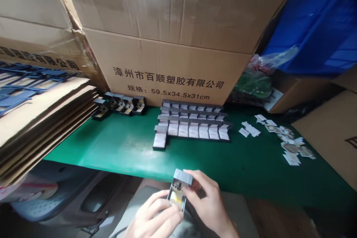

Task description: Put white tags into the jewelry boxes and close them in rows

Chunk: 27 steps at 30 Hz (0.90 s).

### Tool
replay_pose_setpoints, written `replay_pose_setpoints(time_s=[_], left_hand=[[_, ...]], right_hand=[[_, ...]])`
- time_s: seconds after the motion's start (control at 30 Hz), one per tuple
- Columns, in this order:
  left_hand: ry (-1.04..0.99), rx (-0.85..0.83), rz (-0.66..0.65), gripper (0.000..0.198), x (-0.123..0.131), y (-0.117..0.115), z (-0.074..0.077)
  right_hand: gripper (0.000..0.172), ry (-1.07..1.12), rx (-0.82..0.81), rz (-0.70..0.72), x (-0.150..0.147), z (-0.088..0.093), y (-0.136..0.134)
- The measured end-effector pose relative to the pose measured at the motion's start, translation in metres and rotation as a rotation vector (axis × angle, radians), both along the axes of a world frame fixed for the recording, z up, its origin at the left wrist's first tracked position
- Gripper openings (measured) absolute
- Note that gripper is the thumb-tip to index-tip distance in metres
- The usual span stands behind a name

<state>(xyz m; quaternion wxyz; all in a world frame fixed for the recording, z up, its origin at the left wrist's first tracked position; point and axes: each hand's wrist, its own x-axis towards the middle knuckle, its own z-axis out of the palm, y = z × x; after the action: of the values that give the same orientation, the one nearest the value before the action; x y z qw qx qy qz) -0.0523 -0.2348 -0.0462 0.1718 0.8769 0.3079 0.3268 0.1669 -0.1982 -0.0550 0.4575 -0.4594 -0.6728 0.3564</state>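
Note:
Close to my lap, in front of the table's near edge, a small dark box [182,177] with its lid raised is held between both hands. Its inside shows a pale yellowish bottom and some dark parts near the hinge. My left hand [158,214] is closed on the lower end of the box, fingers along its side and front. My right hand [208,202] grips the lid end from the right, thumb and fingers pinching it. Beyond them on the table, rows of similar open boxes [189,130] with whitish inserts stand side by side.
Several open dark boxes [126,106] stand at the back left of the green table [125,156]. White slips [290,139] lie scattered at right. A large carton [167,59] closes off the back; stacked cardboard [55,119] with blue frames is at left, a blue bin [312,26] upper right.

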Motion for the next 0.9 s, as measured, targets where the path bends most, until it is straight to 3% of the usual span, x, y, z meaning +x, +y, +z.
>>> replay_pose_setpoints(time_s=[0.1, 0.17, 0.27, 0.33, 0.43, 0.5, 0.6, 0.77, 0.9], left_hand=[[-0.133, -0.039, 0.166, 0.065, 0.015, 0.023, 0.002], [-0.171, -0.287, 0.239, 0.069, 0.025, 0.043, 0.01], [-0.274, -0.72, 0.106, 0.083, 0.035, 0.073, 0.025], [-0.298, -0.853, 0.06, 0.083, 0.037, 0.09, 0.03], [-0.335, -0.916, 0.101, 0.08, 0.035, 0.104, 0.026], [-0.369, -0.954, 0.135, 0.082, 0.032, 0.108, 0.019], [-0.421, -1.006, 0.147, 0.087, 0.028, 0.111, 0.013], [-0.519, -1.083, 0.13, 0.096, 0.027, 0.115, 0.014], [-0.608, -1.096, 0.176, 0.092, 0.029, 0.114, 0.015]], right_hand=[[0.025, 0.02, -0.072, -0.152, 0.009, 0.001, 0.012], [0.029, 0.072, -0.126, -0.22, 0.014, 0.002, 0.021], [0.032, 0.132, -0.167, -0.201, 0.017, 0.007, 0.034], [0.038, 0.142, -0.179, -0.132, 0.022, 0.01, 0.041], [0.05, 0.085, -0.164, -0.087, 0.043, 0.012, 0.055], [0.045, -0.007, -0.11, -0.171, 0.07, 0.011, 0.068], [0.04, -0.207, 0.01, -0.403, 0.126, 0.012, 0.093], [0.042, -0.58, 0.152, -0.717, 0.222, 0.014, 0.153], [0.044, -0.701, 0.166, -0.776, 0.259, -0.004, 0.187]])
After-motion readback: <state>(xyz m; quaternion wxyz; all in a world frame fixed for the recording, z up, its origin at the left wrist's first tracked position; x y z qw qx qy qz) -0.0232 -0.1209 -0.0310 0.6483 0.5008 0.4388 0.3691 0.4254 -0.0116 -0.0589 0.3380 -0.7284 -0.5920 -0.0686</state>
